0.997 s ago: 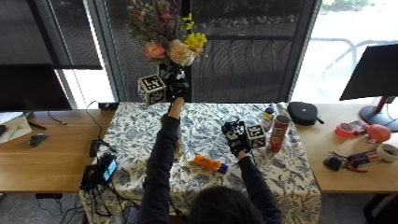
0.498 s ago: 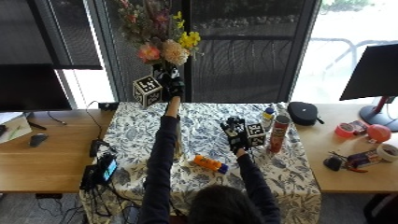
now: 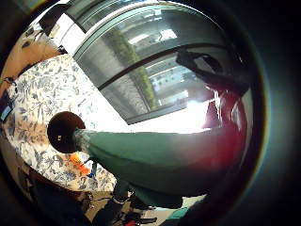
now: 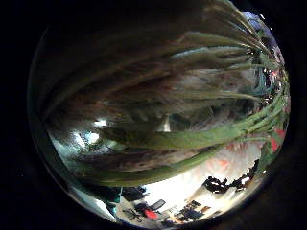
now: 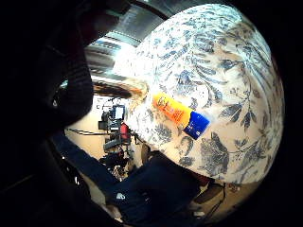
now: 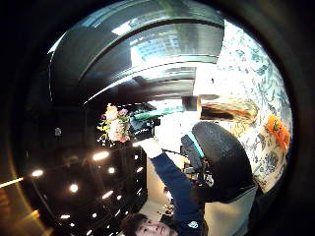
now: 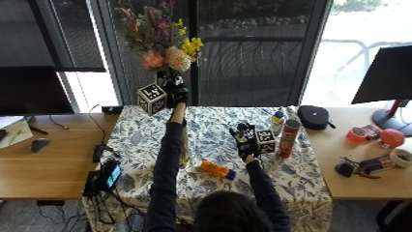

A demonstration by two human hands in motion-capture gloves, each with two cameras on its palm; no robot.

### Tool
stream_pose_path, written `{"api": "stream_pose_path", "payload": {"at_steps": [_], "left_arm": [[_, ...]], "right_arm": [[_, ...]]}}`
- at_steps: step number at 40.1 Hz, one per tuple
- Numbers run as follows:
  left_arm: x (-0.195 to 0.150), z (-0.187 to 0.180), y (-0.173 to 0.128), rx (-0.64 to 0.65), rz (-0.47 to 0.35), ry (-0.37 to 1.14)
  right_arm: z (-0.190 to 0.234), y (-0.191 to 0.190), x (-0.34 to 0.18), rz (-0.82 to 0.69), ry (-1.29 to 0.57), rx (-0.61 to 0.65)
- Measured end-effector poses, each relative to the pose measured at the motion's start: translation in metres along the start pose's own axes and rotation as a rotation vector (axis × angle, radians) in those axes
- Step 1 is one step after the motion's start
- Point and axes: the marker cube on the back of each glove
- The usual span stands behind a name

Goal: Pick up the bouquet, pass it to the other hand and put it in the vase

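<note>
- Since a second ago the left hand [image 7: 175, 93] has carried the mixed bouquet of pink, cream and yellow flowers [image 7: 161, 46] higher and further left, well above the blue-and-white floral tablecloth [image 7: 212, 140].
- Left fingers curl round the green stems, seen close in the left little-finger palm view [image 3: 155, 160].
- The right hand [image 7: 244, 140] hovers over the cloth with fingers relaxed, holding nothing.
- The tall slim vase [image 7: 184, 147] stands beside the left forearm, near an orange tube [image 7: 216, 169].
- Judgement: lower the stems toward the right palm and release only once its fingers have closed round them.
</note>
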Motion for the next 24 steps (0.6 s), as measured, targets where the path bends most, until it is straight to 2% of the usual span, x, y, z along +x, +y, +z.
{"api": "stream_pose_path", "payload": {"at_steps": [10,24], "left_arm": [[-0.019,0.001,-0.002,0.018,-0.011,-0.016],[-0.076,0.005,-0.019,-0.008,-0.086,-0.064]], "right_arm": [[0.001,0.002,0.009,0.038,-0.004,-0.001],[-0.001,-0.004,0.025,0.055,-0.028,0.0]]}}
